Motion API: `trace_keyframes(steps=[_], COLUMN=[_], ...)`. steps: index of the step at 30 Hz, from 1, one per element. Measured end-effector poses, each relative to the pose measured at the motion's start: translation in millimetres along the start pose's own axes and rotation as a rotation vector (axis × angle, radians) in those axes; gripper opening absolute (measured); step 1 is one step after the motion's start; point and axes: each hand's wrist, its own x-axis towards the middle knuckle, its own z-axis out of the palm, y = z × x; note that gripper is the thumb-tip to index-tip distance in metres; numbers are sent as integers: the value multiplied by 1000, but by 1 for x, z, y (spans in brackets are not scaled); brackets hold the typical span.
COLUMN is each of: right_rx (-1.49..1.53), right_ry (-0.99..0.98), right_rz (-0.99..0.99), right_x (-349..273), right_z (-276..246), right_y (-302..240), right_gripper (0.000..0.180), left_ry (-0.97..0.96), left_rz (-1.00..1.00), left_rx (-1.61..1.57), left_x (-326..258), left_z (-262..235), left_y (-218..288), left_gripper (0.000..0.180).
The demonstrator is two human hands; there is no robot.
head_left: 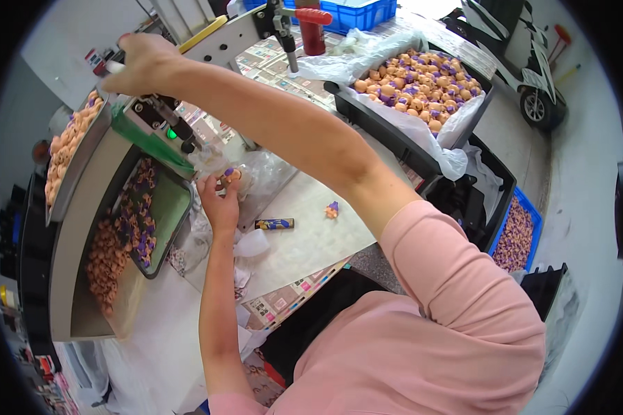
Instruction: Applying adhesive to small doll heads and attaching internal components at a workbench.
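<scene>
My left hand [220,202] is closed, its fingertips pinching a small peach-and-purple doll figure [232,175] beside the clear plastic under the press. Above it, the press plunger [180,128] points down. My right arm reaches across to the upper left. There my right hand [144,63] is wrapped round the press handle, of which only a pale end [115,67] shows; the rest is hidden by the fingers. Another peach-and-purple piece [331,209] lies on the white work sheet [304,252], right of a dark patterned tube [275,224].
A green-lined tray [176,200] with dark and purple pieces stands left of my left hand, by a heap of brown-orange parts [105,266]. At the back right, a black crate [387,131] holds many peach-and-purple pieces. A second press with a red handle [313,16] stands at the back.
</scene>
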Motion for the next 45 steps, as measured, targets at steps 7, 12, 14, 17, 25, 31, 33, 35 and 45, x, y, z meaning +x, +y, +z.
trace_keyframes(steps=[7, 12, 14, 17, 25, 31, 33, 35, 45], right_rx=[710, 510, 244, 299, 253, 204, 201, 242, 317], right_ry=[237, 279, 115, 276, 80, -96, -137, -186, -272], right_rz=[-450, -791, -838, -743, -68, -40, -8, -16, -37], right_x=[-89, -126, -145, -163, -243, -262, -262, -265, -274], right_z=[-52, -25, -23, -13, 42, 74, 84, 94, 109], right_y=[-39, 9, 22, 23, 68, 13, -4, -19, -48], right_gripper=[19, 10, 19, 44, 25, 17, 16, 16, 16], left_ry=[-28, -38, -25, 51, 284, 203, 248, 279, -37], left_rz=[-151, -204, -222, -124, 104, -153, -226, -284, -138], left_rx=[-140, -91, -130, 49, 896, 633, 748, 780, 819], left_x=[-5, -19, -24, -37, -92, -73, -65, -60, -15], left_z=[-13, -47, -63, -111, -287, -306, -305, -314, -330], left_y=[10, -5, -15, -39, -168, -196, -177, -164, -152], left_gripper=[31, 32, 32, 30, 51, 57, 61, 63, 63])
